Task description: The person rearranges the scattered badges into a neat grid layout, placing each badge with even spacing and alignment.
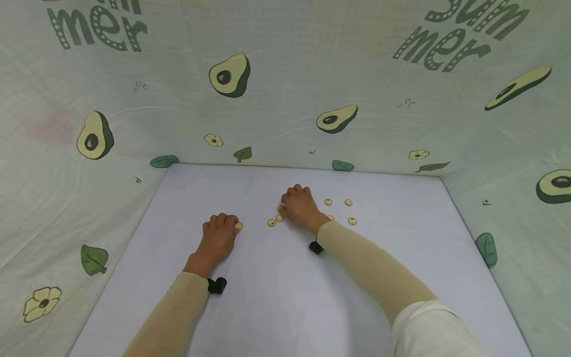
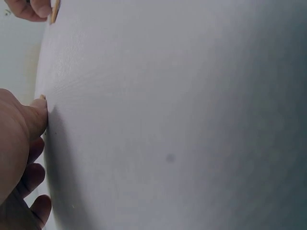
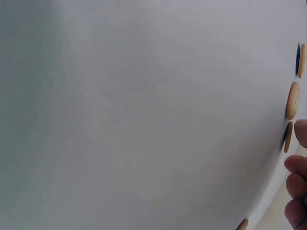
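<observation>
Near the middle left of the white table [image 1: 276, 297], my left hand [image 1: 217, 234] holds a round wooden button [image 1: 238, 225] at the thumb. Only a thin edge of that button [image 2: 43, 97] shows past the thumb in the left wrist view. My right hand [image 1: 300, 206], fingers curled, pinches another wooden button [image 1: 281, 208] low over the table, partly covered by the fingers. Two more buttons lie just beside it, one nearest [image 1: 279, 217] and one further left [image 1: 271, 222]. In the right wrist view, the thumb [image 3: 301, 132] borders a button [image 3: 288, 137].
Right of my right hand lie several other buttons, two at the back [image 1: 328, 202] [image 1: 348, 202], one partly behind the wrist [image 1: 330, 217], and one further right [image 1: 352, 221]. A cloth printed with avocados [image 1: 267, 29] rises around the table's back and sides.
</observation>
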Motion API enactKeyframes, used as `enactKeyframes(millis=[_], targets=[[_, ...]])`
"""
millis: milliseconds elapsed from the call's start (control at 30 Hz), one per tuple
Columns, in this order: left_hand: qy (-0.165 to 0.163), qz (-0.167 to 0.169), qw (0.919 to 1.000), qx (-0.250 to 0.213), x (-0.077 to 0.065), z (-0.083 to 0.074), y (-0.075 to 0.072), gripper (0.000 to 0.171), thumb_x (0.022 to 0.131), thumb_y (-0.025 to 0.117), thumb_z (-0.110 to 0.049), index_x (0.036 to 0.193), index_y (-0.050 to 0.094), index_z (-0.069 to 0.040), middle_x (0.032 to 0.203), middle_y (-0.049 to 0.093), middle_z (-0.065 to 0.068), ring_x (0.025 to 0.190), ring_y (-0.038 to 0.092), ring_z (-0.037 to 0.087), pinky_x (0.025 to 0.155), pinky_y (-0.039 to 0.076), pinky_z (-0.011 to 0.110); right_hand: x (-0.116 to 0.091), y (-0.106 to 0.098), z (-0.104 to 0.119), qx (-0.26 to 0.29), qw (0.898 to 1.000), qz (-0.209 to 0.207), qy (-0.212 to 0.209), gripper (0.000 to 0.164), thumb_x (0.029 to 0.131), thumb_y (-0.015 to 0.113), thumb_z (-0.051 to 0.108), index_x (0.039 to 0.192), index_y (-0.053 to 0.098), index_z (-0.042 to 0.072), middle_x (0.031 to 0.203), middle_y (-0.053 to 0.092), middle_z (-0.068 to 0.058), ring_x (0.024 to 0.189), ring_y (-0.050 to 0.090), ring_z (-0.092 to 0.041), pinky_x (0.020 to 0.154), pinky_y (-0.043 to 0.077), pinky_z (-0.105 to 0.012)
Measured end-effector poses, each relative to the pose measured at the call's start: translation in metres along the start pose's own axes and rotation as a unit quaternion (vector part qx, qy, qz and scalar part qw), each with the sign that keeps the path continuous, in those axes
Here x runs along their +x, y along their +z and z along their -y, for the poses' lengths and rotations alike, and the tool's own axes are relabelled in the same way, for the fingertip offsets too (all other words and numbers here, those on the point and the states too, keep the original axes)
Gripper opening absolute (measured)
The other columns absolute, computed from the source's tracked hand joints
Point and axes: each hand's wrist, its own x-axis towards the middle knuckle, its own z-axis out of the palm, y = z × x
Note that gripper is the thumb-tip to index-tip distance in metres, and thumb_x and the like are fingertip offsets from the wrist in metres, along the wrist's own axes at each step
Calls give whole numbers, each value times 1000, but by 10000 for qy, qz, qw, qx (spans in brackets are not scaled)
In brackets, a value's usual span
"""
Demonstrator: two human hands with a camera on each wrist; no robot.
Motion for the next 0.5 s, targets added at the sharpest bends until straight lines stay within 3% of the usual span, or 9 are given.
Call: enactKeyframes(millis=[267, 500], targets=[[-47, 63, 10000, 36, 1, -3, -2, 24, 106, 65, -18, 125, 62, -4, 121, 61, 19, 112, 53, 39, 95, 42, 58, 0, 8, -4, -159, 9996, -36, -223, 27, 109, 59, 33, 122, 74, 15, 123, 68, -5, 116, 52, -26, 99, 41, -47], [-52, 37, 10000, 27, 0, -3, -3, 24, 106, 65, -17, 125, 62, -3, 120, 61, 19, 112, 53, 39, 95, 42, 59, 1, 10, -8, -45, 9997, -100, -230, 30, 106, 66, 36, 123, 74, 12, 126, 67, -6, 116, 52, -26, 100, 41, -48]])
